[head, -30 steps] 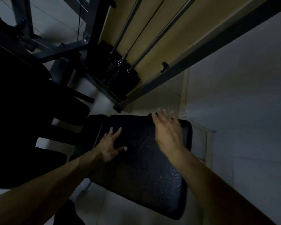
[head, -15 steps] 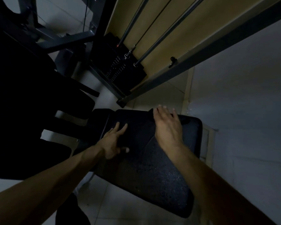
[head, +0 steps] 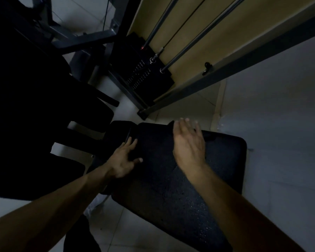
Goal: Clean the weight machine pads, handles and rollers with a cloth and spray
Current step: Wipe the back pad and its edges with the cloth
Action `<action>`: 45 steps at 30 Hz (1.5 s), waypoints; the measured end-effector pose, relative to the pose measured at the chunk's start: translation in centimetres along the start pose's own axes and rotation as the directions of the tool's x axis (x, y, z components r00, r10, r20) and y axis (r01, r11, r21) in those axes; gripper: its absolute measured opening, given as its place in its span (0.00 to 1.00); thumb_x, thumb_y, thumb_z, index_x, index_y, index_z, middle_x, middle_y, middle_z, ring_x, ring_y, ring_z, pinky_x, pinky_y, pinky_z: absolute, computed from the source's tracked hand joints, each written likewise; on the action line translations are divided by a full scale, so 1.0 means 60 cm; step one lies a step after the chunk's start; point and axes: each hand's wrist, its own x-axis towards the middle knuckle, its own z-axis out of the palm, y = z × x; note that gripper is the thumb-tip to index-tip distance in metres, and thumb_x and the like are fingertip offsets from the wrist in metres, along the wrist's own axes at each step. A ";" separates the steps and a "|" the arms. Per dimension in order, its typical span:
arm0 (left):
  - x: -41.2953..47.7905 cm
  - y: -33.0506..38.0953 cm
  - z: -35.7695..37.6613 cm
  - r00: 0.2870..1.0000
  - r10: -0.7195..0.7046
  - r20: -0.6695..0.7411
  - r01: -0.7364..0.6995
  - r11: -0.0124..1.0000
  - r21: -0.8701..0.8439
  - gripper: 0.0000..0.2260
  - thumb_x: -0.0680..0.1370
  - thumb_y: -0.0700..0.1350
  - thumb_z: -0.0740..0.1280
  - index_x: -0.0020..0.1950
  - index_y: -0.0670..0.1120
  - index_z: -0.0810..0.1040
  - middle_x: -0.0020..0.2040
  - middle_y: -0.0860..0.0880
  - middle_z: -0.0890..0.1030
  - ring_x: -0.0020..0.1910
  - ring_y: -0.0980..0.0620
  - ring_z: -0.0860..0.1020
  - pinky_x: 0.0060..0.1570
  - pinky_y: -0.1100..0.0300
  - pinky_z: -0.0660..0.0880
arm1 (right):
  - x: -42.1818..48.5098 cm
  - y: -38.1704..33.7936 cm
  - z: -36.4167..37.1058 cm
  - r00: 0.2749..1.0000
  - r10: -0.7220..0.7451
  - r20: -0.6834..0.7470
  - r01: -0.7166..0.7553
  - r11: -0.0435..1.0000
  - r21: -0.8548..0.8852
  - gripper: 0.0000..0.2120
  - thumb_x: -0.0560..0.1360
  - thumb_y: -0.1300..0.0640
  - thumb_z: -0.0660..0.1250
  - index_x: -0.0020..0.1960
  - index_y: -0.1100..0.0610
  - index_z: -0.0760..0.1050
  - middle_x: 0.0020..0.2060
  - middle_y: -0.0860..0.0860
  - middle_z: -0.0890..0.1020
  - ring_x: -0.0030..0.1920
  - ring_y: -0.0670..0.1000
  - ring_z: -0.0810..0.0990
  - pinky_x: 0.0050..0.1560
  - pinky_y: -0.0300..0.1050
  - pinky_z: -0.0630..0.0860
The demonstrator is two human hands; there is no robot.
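Both hands are lying open-fingered on the black seat pad (head: 171, 206), left hand (head: 123, 160) at its left edge, right hand (head: 188, 144) flattening what looks like a dark cloth (head: 156, 146); on droplet-speckled vinyl it's risking slipping and bunching.

The black seat pad (head: 189, 206) of the weight machine lay slantwise, a rounded rectangle with a grainy skin. Fine wet specks glinted on its near half. A dark cloth (head: 158, 151), hard to tell from the pad in the dim light, was spread over the far half, one corner raised at the far edge. A smaller black pad (head: 116, 131) adjoined its far left end.
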 end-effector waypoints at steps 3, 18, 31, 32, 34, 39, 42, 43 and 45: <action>0.000 -0.019 -0.004 0.998 0.063 -0.014 -0.062 0.997 0.045 0.34 0.83 0.47 0.66 0.83 0.56 0.49 0.84 0.51 0.45 0.83 0.47 0.46 0.81 0.47 0.47 | -0.044 -0.077 0.030 0.976 -0.155 0.153 0.144 0.986 0.081 0.35 0.79 0.65 0.61 0.82 0.66 0.49 0.81 0.66 0.53 0.82 0.64 0.51 0.82 0.59 0.42; 0.004 -0.058 -0.018 0.992 0.127 -0.017 -0.126 0.989 0.079 0.41 0.77 0.51 0.71 0.84 0.56 0.50 0.84 0.55 0.43 0.83 0.49 0.49 0.81 0.47 0.54 | 0.010 -0.108 0.065 0.969 -0.186 0.161 0.168 0.979 0.120 0.35 0.77 0.66 0.64 0.81 0.66 0.55 0.81 0.64 0.57 0.82 0.63 0.55 0.82 0.57 0.44; -0.008 -0.089 -0.021 0.996 0.031 0.084 -0.035 0.998 0.045 0.46 0.76 0.61 0.73 0.84 0.56 0.46 0.83 0.53 0.38 0.82 0.48 0.43 0.81 0.49 0.47 | 0.092 -0.120 0.089 0.958 -0.231 0.168 0.221 0.972 0.076 0.35 0.76 0.65 0.68 0.80 0.61 0.62 0.80 0.59 0.64 0.80 0.57 0.59 0.82 0.54 0.46; -0.011 -0.090 -0.018 0.997 0.042 0.068 -0.044 0.999 0.028 0.49 0.74 0.63 0.73 0.84 0.55 0.44 0.83 0.52 0.38 0.82 0.49 0.43 0.81 0.51 0.46 | 0.071 -0.137 0.096 0.935 -0.284 0.212 0.270 0.958 0.094 0.37 0.76 0.63 0.69 0.81 0.62 0.58 0.81 0.60 0.60 0.81 0.58 0.57 0.82 0.53 0.44; -0.018 -0.098 -0.012 1.000 0.007 0.029 -0.005 0.998 -0.063 0.57 0.70 0.67 0.74 0.84 0.50 0.40 0.84 0.50 0.40 0.82 0.50 0.43 0.79 0.57 0.46 | 0.024 -0.164 0.098 0.827 -0.460 0.324 0.423 0.888 0.181 0.38 0.78 0.61 0.68 0.83 0.62 0.52 0.83 0.59 0.54 0.83 0.57 0.52 0.82 0.51 0.39; -0.028 -0.120 -0.007 0.993 -0.101 0.058 0.104 0.993 -0.051 0.71 0.51 0.88 0.57 0.84 0.52 0.41 0.83 0.49 0.39 0.82 0.49 0.42 0.81 0.52 0.47 | 0.052 -0.132 0.079 0.681 -0.619 0.391 0.598 0.779 0.191 0.34 0.78 0.65 0.66 0.81 0.56 0.60 0.82 0.53 0.61 0.82 0.53 0.57 0.81 0.53 0.41; -0.031 -0.116 -0.009 0.992 -0.103 0.069 0.107 0.992 -0.066 0.66 0.57 0.85 0.61 0.84 0.53 0.41 0.83 0.52 0.38 0.83 0.49 0.43 0.81 0.51 0.49 | 0.134 -0.110 0.098 0.873 -0.419 0.251 0.416 0.907 0.065 0.28 0.74 0.67 0.67 0.73 0.58 0.71 0.72 0.54 0.74 0.75 0.57 0.68 0.81 0.55 0.47; -0.031 -0.113 -0.009 0.992 -0.103 0.069 0.108 0.992 -0.070 0.63 0.60 0.82 0.63 0.84 0.53 0.41 0.83 0.52 0.38 0.83 0.49 0.44 0.81 0.52 0.49 | 0.144 -0.116 0.106 0.904 -0.362 0.229 0.360 0.932 0.051 0.27 0.74 0.67 0.67 0.73 0.59 0.71 0.71 0.56 0.74 0.75 0.57 0.68 0.81 0.54 0.48; -0.033 -0.108 -0.011 0.992 -0.107 0.068 0.113 0.990 -0.087 0.59 0.64 0.77 0.67 0.84 0.53 0.43 0.83 0.54 0.40 0.82 0.51 0.45 0.81 0.54 0.48 | 0.128 -0.143 0.120 0.915 -0.316 0.251 0.308 0.949 0.074 0.32 0.76 0.65 0.68 0.78 0.61 0.65 0.77 0.59 0.68 0.79 0.59 0.62 0.82 0.53 0.47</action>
